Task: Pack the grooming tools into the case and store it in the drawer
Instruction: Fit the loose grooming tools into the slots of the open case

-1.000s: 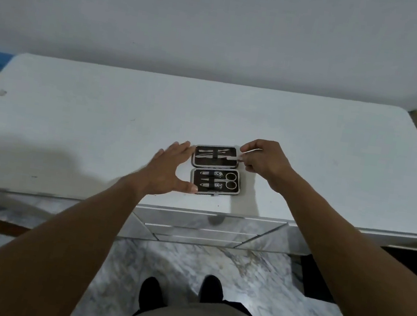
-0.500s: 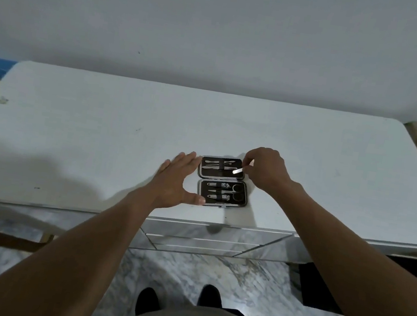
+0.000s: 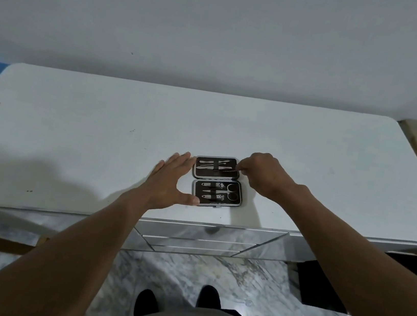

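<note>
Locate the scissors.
Head view: the scissors lie in the near half of the open case, at its right end, just nearer than the right hand, which pinches a slim tool in the far half.

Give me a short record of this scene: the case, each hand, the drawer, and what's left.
case: open flat on white tabletop, tools strapped in both halves
left hand: open, fingers straight, along the case's left edge
right hand: pinches a slim metal tool at the far half's right end
drawer: shut, under the front edge
left: close case, store it
</note>
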Available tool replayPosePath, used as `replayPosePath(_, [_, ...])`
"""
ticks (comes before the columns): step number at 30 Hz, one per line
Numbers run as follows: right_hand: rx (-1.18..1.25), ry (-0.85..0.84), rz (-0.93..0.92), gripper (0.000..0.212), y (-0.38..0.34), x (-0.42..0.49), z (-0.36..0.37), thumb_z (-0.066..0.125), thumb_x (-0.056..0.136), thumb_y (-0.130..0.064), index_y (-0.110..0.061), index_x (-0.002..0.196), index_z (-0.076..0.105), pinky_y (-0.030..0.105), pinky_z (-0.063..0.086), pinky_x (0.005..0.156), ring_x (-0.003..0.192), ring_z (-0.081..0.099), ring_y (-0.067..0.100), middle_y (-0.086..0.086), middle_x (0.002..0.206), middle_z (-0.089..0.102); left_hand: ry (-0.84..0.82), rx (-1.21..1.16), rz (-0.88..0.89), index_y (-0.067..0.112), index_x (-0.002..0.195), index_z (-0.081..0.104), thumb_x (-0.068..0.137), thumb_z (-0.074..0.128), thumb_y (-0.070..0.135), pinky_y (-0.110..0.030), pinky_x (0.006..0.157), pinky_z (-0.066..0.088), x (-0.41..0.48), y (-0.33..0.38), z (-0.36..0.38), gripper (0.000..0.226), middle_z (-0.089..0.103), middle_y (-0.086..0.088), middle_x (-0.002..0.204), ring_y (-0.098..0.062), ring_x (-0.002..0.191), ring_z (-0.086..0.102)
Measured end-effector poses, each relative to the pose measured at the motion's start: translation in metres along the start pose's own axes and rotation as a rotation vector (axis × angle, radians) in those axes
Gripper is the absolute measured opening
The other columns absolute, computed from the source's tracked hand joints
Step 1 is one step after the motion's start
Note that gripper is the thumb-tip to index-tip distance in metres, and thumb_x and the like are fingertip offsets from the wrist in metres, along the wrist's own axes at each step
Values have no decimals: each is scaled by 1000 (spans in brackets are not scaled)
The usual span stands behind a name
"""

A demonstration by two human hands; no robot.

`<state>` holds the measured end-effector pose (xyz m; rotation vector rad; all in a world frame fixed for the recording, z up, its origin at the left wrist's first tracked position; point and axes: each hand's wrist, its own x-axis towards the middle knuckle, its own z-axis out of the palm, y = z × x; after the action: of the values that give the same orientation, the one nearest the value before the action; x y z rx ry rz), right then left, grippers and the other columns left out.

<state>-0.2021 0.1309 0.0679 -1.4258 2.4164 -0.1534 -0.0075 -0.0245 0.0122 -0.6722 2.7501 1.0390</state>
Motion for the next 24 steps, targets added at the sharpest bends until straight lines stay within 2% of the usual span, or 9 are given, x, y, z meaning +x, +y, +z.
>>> replayPosePath(3, [-26, -12, -33, 42, 5, 2, 1, 53, 89, 1, -23, 120, 67, 24, 35, 78, 104, 58, 26, 8, 112, 60, -2, -3, -2, 29, 151, 6, 71, 70, 59, -36, 117, -8, 0, 1, -1, 107, -3, 9, 161, -9, 146, -11])
replayPosePath(6, [-52, -8, -56, 44, 8, 1, 1, 52, 87, 2, -25, 118, 69, 24, 35, 77, 103, 59, 26, 7, 111, 60, -2, -4, -4, 30, 151, 6, 71, 71, 59, -36, 117, -7, 0, 1, -1, 107, -2, 10, 161, -8, 146, -11])
replayPosePath(14, [-53, 29, -68, 33, 5, 5, 5, 53, 92, -6, -22, 115, 70, 22, 34, 77, 104, 59, 27, 6, 112, 62, -1, -12, -3, 30, 151, 6, 72, 71, 58, -36, 117, -8, 1, 1, 0, 107, -2, 10, 161, -8, 146, -11])
replayPosePath(20, [-44, -6, -85, 31, -2, 8, 7, 50, 93, -9, -19, 115, 70, 31, 44, 84, 105, 59, 30, 9, 113, 62, -1, -23, -2, 31, 151, 6, 72, 71, 58, -36, 118, -8, -1, 0, 0, 106, -2, 11, 160, -7, 146, -12])
replayPosePath(24, [-16, -32, -92, 34, -3, 8, 11, 50, 92, -9, -21, 118, 69, 32, 45, 84, 103, 60, 33, 9, 113, 59, 1, -27, -2, 32, 151, 6, 72, 72, 57, -35, 117, -8, 0, 1, 0, 106, -2, 11, 160, -6, 146, -11])
